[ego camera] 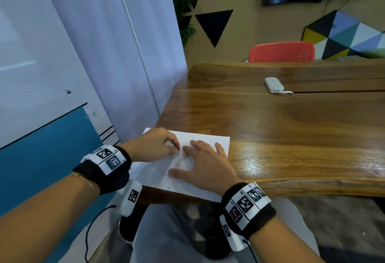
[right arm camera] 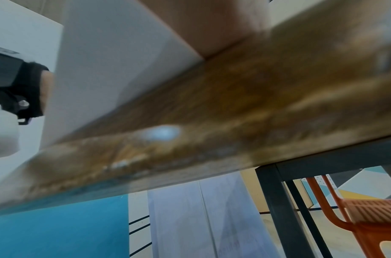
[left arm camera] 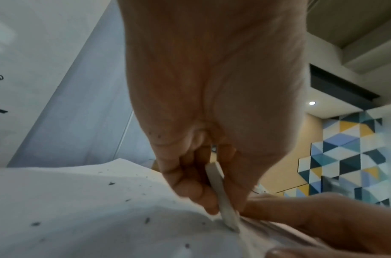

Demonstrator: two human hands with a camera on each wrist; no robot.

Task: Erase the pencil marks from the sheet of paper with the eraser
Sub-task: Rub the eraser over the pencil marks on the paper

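White paper [ego camera: 200, 179], smooth, flecked with dark crumbs, lies at the near left corner of the glossy wooden table [ego camera: 291, 133], its near edge overhanging the table's rim. From the head view my left hand [ego camera: 158, 144] sits on the sheet's far left part, fingers curled and pinching something pale that I can barely make out here. My right hand [ego camera: 204, 162] lies flat just beside it, fingers spread, pressing the paper down. Bare tabletop runs wide to the right; a white power strip [ego camera: 275, 85] lies well apart, a red chair [ego camera: 282, 52] beyond the far edge.

Left wrist view: the eraser [left arm camera: 223, 195], a thin whitish slab, stands tilted between my thumb and fingers [left arm camera: 190, 185], its lower tip touching the sheet. The paper is rumpled into ridges there. A right-hand finger lies on the paper just beside the tip. Dark specks scatter over the near paper.

Right wrist view: blurred, grainy wood edge crosses the frame, paper above it; my fingers are hidden.
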